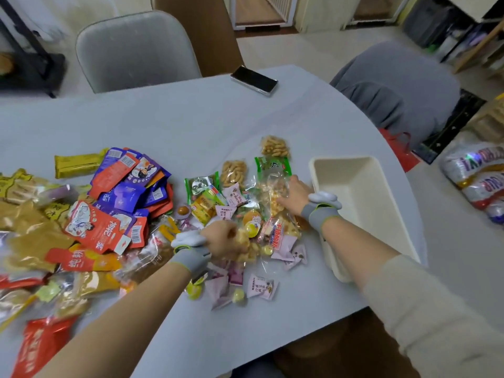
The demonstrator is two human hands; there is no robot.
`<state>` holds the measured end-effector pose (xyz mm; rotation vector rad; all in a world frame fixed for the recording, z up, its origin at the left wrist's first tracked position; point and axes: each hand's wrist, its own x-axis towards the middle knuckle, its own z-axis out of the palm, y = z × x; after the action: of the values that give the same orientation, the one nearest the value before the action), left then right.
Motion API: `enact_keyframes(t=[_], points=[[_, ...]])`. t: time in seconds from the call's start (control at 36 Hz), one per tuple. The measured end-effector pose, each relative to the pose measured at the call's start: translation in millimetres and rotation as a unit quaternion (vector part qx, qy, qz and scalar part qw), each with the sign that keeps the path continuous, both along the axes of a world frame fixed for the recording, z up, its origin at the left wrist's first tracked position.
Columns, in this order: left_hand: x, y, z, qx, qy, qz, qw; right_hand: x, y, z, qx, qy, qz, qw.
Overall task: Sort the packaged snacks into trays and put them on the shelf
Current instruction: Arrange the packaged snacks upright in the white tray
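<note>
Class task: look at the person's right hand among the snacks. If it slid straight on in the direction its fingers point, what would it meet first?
The right hand points up-left over a clear bag of pale snacks. Going straight on, it would probably reach the green packet first, though depth is hard to judge.

Both hands reach into snack packets beside a cream tray.

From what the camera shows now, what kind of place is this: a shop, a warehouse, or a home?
Probably a home dining room, not a shop. Two padded grey chairs stand at a pale table, a phone lies on it, and the snack packets sit in a loose pile beside one cream tray.
</note>
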<state>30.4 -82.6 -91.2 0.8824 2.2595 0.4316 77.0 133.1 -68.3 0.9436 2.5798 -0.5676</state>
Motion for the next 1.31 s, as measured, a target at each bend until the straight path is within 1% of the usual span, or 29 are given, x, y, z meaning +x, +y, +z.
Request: enact_keyframes(t=[0.06, 0.11, 0.22, 0.31, 0.39, 0.47, 0.5, 0.53, 0.56, 0.61, 0.64, 0.67, 0.69, 0.72, 0.75, 0.78, 0.81, 0.83, 0.89, 0.94, 1.0, 1.06, 1.11, 1.14, 1.17, 1.19, 1.25, 1.28, 1.31], points=[[-5.1, -10.3, 5.9, 0.079, -0.071, 0.051, 0.993, -4.0, 1.6, -5.3, -0.002, -0.020, -0.004, 1.000], [-10.3, -19.5, 16.1, 0.140, -0.152, 0.123, 0.971, -10.9, 2.5, -10.6, 0.010, -0.035, -0.004, 0.999], [-18.0, -30.2, 25.9, 0.214, -0.222, 0.235, 0.922, -18.5, 2.1, -13.9, -0.007, -0.044, -0.023, 0.999], [-19.5, -32.3, 28.3, 0.276, -0.305, 0.312, 0.856, -17.9, 2.7, -16.8, -0.023, -0.041, -0.046, 0.998], [-22.9, -32.5, 28.9, 0.294, -0.369, 0.402, 0.785, -20.4, -0.4, -17.6, -0.038, -0.038, -0.061, 0.997], [-23.1, -31.6, 31.5, 0.317, -0.428, 0.454, 0.714, -19.8, -5.2, -12.3, -0.041, -0.045, -0.044, 0.997], [-21.4, -31.0, 33.7, 0.321, -0.442, 0.467, 0.696, -17.8, -6.3, -10.3, -0.049, -0.041, -0.039, 0.997], [-20.8, -31.6, 36.5, 0.322, -0.447, 0.474, 0.687, -16.4, -7.6, -7.4, -0.063, -0.030, -0.037, 0.997], [-19.2, -31.3, 37.5, 0.318, -0.447, 0.471, 0.691, -13.1, -7.6, -6.3, -0.078, -0.021, -0.036, 0.996], [-20.9, -35.2, 39.8, 0.307, -0.421, 0.438, 0.732, -10.9, -6.8, -6.7, -0.101, 0.020, -0.029, 0.994], [-23.2, -38.5, 43.0, 0.299, -0.399, 0.405, 0.766, -10.2, -6.7, -4.6, -0.106, 0.044, -0.027, 0.993], [-27.9, -42.5, 45.8, 0.287, -0.361, 0.359, 0.811, -9.9, -6.0, -1.3, -0.108, 0.070, -0.022, 0.991], [-34.1, -45.7, 50.7, 0.264, -0.310, 0.294, 0.865, -10.7, -5.1, 4.9, -0.116, 0.096, -0.017, 0.988], [-39.9, -47.5, 55.9, 0.232, -0.240, 0.210, 0.919, -12.3, -5.2, 10.3, -0.131, 0.118, -0.007, 0.984], [-46.4, -46.8, 63.7, 0.190, -0.162, 0.108, 0.962, -14.6, -5.9, 17.2, -0.143, 0.136, 0.007, 0.980], [-50.8, -44.1, 72.4, 0.136, -0.081, 0.007, 0.987, -16.5, -8.7, 24.5, -0.150, 0.148, 0.031, 0.977], [-54.0, -39.5, 81.3, 0.081, -0.015, -0.076, 0.994, -18.8, -12.3, 30.4, -0.156, 0.150, 0.054, 0.975], [-55.8, -33.8, 90.3, 0.040, 0.033, -0.136, 0.989, -21.0, -18.2, 37.2, -0.171, 0.146, 0.072, 0.972], [-58.1, -21.9, 104.1, 0.023, 0.086, -0.188, 0.978, -22.1, -32.9, 47.9, -0.231, 0.127, 0.092, 0.960], [-61.4, -13.9, 111.8, 0.044, 0.102, -0.184, 0.977, -19.9, -49.9, 55.0, -0.303, 0.090, 0.098, 0.944], [-62.1, -9.9, 118.4, 0.057, 0.107, -0.184, 0.976, -12.9, -62.0, 63.7, -0.386, 0.066, 0.075, 0.917], [-63.1, -8.9, 121.4, 0.054, 0.108, -0.190, 0.974, -7.9, -62.8, 68.4, -0.493, 0.045, 0.032, 0.868], [-62.8, -9.9, 123.3, 0.046, 0.115, -0.193, 0.973, -2.3, -56.4, 74.6, -0.577, 0.023, 0.007, 0.817], [-63.6, -9.1, 123.3, 0.043, 0.124, -0.192, 0.973, 0.8, -53.0, 77.9, -0.592, 0.016, 0.020, 0.806], [-63.1, -7.4, 124.6, 0.041, 0.138, -0.191, 0.971, 3.4, -52.4, 80.2, -0.586, 0.017, 0.034, 0.809], [-62.7, -4.6, 125.0, 0.045, 0.163, -0.192, 0.967, 4.2, -52.6, 78.9, -0.555, 0.019, 0.050, 0.830], [-62.7, 4.6, 127.2, 0.069, 0.222, -0.193, 0.953, 0.9, -57.6, 72.1, -0.443, 0.051, 0.054, 0.894], [-62.9, 9.2, 128.9, 0.090, 0.245, -0.192, 0.946, -0.9, -59.7, 68.7, -0.405, 0.076, 0.038, 0.911], [-65.1, 12.1, 129.0, 0.111, 0.264, -0.192, 0.939, -3.8, -60.8, 64.7, -0.391, 0.099, 0.016, 0.915]])
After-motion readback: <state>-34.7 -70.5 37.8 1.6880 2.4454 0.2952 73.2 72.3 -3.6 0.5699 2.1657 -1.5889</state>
